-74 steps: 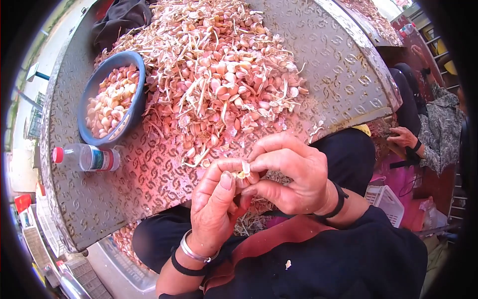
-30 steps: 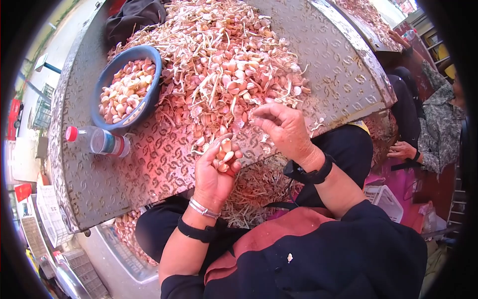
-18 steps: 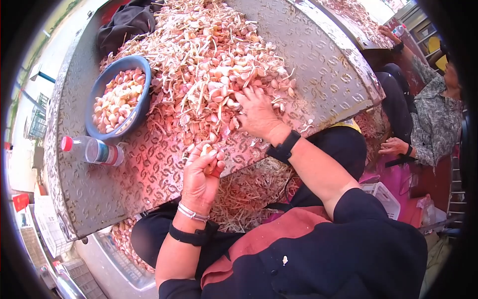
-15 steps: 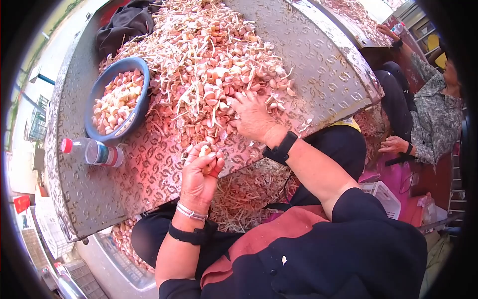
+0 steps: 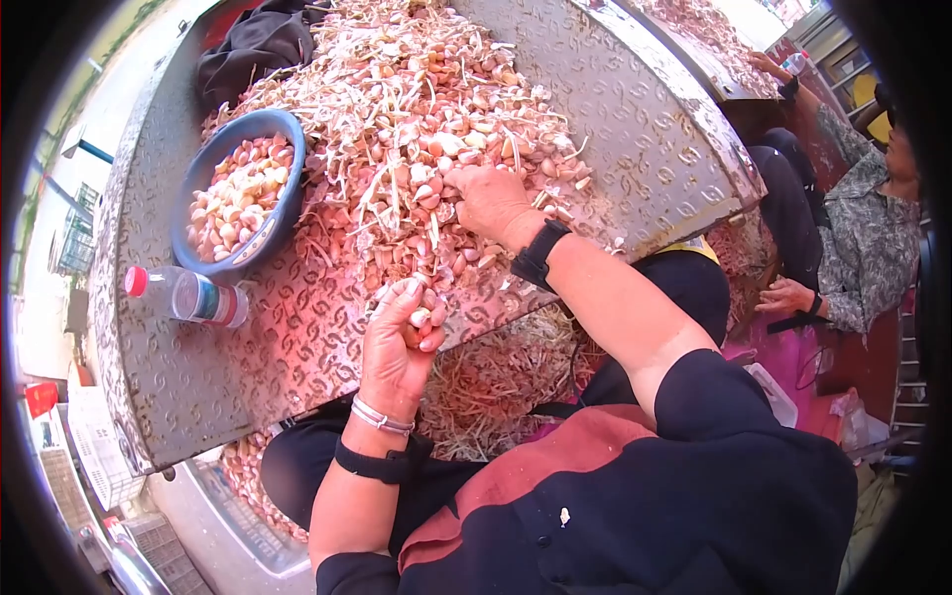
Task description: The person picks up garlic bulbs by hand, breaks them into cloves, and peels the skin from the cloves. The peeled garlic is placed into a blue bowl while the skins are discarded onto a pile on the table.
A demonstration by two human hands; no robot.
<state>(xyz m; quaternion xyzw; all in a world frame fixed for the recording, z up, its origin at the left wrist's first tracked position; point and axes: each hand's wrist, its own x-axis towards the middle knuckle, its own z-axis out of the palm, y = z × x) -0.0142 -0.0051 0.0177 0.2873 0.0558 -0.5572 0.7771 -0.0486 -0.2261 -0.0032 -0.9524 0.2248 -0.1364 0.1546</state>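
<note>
A large heap of pinkish garlic cloves, mixed with dry skins and stalks, covers the middle of the metal table. My left hand is closed around several garlic cloves above the table's near edge, palm turned up. At the heap's right side, my right hand has its fingers curled in among the cloves. Its fingertips are partly hidden, so what they grip does not show. To the left of the heap, a blue bowl contains garlic cloves, some pale and some pinkish.
A plastic bottle with a red cap lies left of my left hand. Dark cloth is bunched at the far left. Below the table edge are loose stalks and a crate with cloves. Another person sits at right.
My right hand has shifted slightly left and its spread fingers have curled in. The left thumb has moved over the cloves it holds; that hand stays in nearly the same place.
</note>
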